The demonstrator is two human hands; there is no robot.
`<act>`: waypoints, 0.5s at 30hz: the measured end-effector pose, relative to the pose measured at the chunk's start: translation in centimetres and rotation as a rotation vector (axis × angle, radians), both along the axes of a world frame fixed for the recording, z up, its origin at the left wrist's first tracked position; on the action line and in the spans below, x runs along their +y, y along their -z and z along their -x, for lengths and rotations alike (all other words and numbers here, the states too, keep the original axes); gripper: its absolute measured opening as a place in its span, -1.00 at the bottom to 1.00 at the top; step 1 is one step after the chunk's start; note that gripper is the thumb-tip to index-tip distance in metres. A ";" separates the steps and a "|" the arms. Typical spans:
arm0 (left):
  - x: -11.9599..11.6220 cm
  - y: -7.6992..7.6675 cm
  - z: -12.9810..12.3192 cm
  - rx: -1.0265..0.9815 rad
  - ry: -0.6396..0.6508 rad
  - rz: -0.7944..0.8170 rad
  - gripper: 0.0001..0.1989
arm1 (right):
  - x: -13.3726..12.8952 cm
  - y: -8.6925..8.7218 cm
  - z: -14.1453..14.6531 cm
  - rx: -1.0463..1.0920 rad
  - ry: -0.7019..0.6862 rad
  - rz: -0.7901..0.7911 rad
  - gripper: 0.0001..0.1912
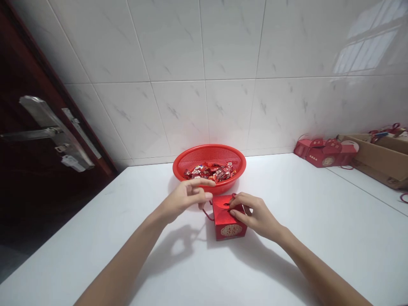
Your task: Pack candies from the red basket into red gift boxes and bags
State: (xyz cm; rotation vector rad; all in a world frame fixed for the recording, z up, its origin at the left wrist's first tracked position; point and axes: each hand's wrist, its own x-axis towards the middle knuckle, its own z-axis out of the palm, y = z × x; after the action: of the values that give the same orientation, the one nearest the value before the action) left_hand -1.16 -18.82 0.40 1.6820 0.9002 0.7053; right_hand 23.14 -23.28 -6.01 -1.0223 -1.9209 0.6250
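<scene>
A small red paper gift box [230, 217] stands upright on the white table, with a pale round emblem on its front and a hole in its top. My right hand [251, 212] has thumb and fingers closed on the box's top at the right side, near the hole. A dark red cord [208, 216] loops out from the box's left side. My left hand [188, 197] hovers just left of the box, index finger and thumb stretched apart, its lower fingers close to the cord. Whether those fingers touch the cord is hard to see.
Behind the box sits a red plastic basket [209, 148] holding wrapped candies [212, 171]. More red gift boxes [325, 154] stand at the back right, beside an open cardboard box [379, 163]. A tiled wall [178, 106] borders the table; a dark door [28, 170] is at left.
</scene>
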 end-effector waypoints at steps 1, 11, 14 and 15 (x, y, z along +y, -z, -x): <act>-0.1 -0.6 0.2 -0.070 0.006 -0.021 -0.55 | 0.0 -0.2 0.0 0.010 0.008 0.002 -0.91; -2.6 -1.4 -0.7 -0.082 0.014 -0.137 -0.57 | 1.1 -8.0 1.2 0.313 -0.126 0.353 -0.76; -2.9 -0.9 -1.3 -0.077 -0.046 -0.257 -0.60 | 0.9 -9.4 2.6 0.278 -0.206 0.400 -0.82; -2.9 -0.8 -1.4 -0.069 -0.068 -0.289 -0.61 | 0.9 -9.6 3.0 0.265 -0.205 0.397 -0.84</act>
State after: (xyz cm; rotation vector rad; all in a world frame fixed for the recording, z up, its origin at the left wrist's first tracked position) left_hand 0.22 -21.76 1.19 1.8742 0.8400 0.9709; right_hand 20.11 -22.39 3.61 -0.9281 -1.7130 1.2338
